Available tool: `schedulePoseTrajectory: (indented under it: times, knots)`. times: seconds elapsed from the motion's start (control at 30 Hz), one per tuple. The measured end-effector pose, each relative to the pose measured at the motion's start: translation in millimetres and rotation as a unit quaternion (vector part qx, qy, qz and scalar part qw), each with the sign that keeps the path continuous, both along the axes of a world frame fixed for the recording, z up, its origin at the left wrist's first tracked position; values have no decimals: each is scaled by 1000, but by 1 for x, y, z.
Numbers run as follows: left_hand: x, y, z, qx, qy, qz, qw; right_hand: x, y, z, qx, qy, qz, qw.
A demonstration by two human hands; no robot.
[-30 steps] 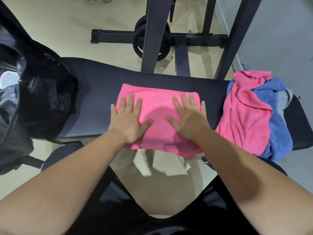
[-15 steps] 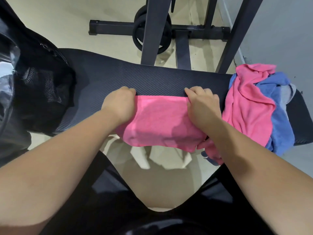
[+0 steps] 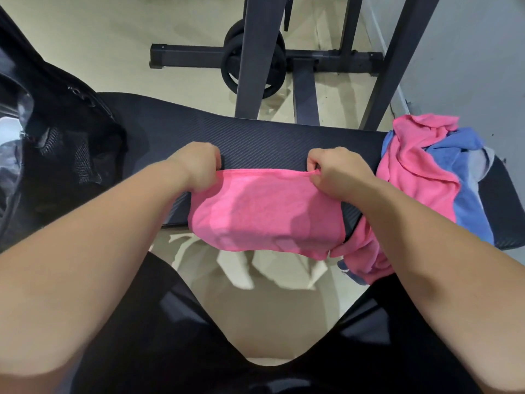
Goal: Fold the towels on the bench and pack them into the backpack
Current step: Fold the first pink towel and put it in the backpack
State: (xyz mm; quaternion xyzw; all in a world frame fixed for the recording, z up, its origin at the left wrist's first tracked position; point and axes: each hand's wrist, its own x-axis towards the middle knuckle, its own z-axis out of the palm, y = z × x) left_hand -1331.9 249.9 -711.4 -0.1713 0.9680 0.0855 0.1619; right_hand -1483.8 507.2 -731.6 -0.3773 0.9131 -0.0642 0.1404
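Note:
A folded pink towel (image 3: 264, 211) lies across the front half of the black bench (image 3: 255, 135), its near edge hanging past the bench's front. My left hand (image 3: 199, 166) is shut on the towel's far left corner and my right hand (image 3: 335, 172) pinches its far right corner, with that far edge lifted off the pad. An open black backpack (image 3: 56, 143) stands at the bench's left end. At the right end sits a loose heap of towels: a crumpled pink one (image 3: 417, 169) over a blue one (image 3: 466, 200).
Behind the bench stand dark steel rack posts (image 3: 255, 52) and a floor bar with black weight plates (image 3: 252, 64). A grey wall (image 3: 468, 52) rises at the right. My dark-clad legs (image 3: 142, 336) fill the bottom of the view.
My hands went from lying flat on the pink towel to gripping its far corners. That far edge has since been drawn toward me, baring more of the bench pad behind it.

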Motion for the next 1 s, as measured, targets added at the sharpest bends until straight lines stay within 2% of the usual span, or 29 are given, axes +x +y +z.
schedulePoseTrajectory:
  times: [0.1,0.27,0.33,0.43,0.63,0.87,1.0]
  knots:
    - [-4,-1,4,-3,-13,0,1000,-8,-8,7,50,-51,20,997]
    - [-16,-5,6,-11,42,30,999,-21,-26,23,95,-50,59,993]
    - [-23,-9,9,-14,80,46,996,-29,-30,28,78,-34,49,995]
    - [-38,-17,19,-32,142,64,987,-44,-37,36,0,21,2,1000]
    - [-63,-29,46,-48,231,74,969,-68,-50,73,-129,129,-47,982]
    - [-39,-20,38,16,311,101,945,-54,-32,64,-163,113,-31,980]
    - [6,7,16,36,331,68,941,-35,-8,49,-122,86,9,989]
